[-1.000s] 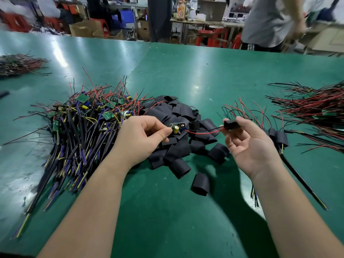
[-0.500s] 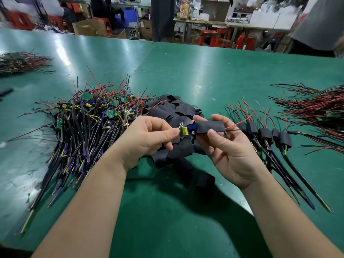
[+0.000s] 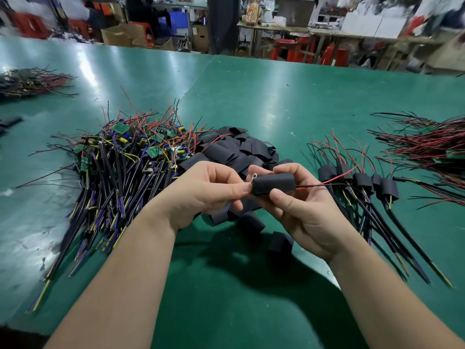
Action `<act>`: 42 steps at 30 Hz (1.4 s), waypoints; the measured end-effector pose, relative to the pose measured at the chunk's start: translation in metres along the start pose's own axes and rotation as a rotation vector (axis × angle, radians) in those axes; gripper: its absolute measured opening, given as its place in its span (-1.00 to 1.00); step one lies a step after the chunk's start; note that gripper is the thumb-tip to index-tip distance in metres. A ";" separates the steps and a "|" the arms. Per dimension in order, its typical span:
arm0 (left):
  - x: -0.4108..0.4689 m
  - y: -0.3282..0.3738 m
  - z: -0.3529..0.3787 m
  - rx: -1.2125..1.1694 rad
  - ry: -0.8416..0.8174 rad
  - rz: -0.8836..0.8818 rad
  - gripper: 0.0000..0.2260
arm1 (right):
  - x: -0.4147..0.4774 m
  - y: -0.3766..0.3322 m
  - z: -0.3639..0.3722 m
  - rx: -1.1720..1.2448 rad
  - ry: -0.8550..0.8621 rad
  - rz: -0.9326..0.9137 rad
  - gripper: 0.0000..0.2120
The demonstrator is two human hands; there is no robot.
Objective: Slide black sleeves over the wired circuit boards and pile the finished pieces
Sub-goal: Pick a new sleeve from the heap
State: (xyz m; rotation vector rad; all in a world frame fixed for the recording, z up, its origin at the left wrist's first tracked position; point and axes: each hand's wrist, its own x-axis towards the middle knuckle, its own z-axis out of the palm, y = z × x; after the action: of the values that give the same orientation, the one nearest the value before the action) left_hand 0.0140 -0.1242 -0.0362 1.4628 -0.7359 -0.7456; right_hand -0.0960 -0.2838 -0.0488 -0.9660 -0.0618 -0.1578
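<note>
Over the counter (image 3: 251, 96), the right hand (image 3: 302, 210) gripped a sleeve (image 3: 273, 183), fingers curled round it. The left hand (image 3: 201, 192) pinched its 9 o'clock end, where a ring terminal (image 3: 253, 176) poked out. Boards (image 3: 120, 167) lay at 9 o'clock, loose sleeves (image 3: 234, 152) at 12, finished pieces (image 3: 362, 182) at 3.

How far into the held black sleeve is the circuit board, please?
In: the sleeve hides the board; only a ring terminal pokes out one end, wires the other.

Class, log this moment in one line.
sleeve covers wired board | left hand pinches board | right hand grips sleeve | finished pieces at right
</note>
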 end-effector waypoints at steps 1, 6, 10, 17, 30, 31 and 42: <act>0.000 0.000 -0.001 -0.009 -0.001 0.001 -0.82 | 0.000 0.000 0.000 0.029 0.003 0.006 -0.67; 0.000 0.001 0.002 -0.033 -0.038 0.060 -0.86 | 0.001 0.000 -0.001 0.126 0.021 0.053 -0.59; 0.004 0.000 0.013 0.072 0.223 0.229 -0.99 | 0.006 -0.001 -0.002 0.099 0.142 0.023 -0.71; 0.011 -0.009 0.020 0.276 0.395 0.513 -0.81 | 0.008 0.000 -0.001 0.201 0.272 0.027 -0.78; 0.013 -0.010 0.032 0.200 0.457 0.529 -0.77 | 0.004 -0.006 0.009 0.308 0.279 0.047 -0.84; 0.013 -0.010 0.032 0.200 0.464 0.533 -0.77 | 0.004 -0.006 0.009 0.301 0.274 0.046 -0.84; 0.017 -0.020 0.019 0.572 0.502 0.693 -0.81 | 0.005 0.003 0.001 0.030 0.194 0.013 -0.81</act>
State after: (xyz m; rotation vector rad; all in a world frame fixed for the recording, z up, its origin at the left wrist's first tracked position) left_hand 0.0087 -0.1485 -0.0571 1.6465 -1.0150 0.3884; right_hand -0.0904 -0.2818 -0.0496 -0.9173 0.1205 -0.2373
